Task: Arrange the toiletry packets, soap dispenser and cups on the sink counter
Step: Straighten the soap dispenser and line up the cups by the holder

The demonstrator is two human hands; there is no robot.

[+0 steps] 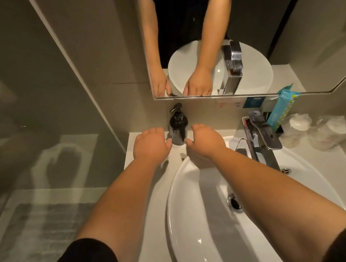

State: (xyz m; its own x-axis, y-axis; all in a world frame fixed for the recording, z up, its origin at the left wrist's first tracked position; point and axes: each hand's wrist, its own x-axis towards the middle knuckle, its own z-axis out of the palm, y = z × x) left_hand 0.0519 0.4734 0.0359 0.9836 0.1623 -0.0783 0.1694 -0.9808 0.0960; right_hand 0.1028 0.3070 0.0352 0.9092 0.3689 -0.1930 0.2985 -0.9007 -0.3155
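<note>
Both forearms reached over the basin; the upright soap dispenser stood between the left hand and right hand, fingers spread, holding nothing.

bathroom | basin | faucet | mirror

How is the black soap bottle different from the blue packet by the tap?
The soap dispenser is black and round with a pump on top; the blue packet is flat and teal with a pattern. The dispenser stands upright at the left back corner of the counter, between the two hands, while the packet leans tilted against the wall on the right of the faucet. Both sit at the back of the sink counter, below the mirror.
</note>
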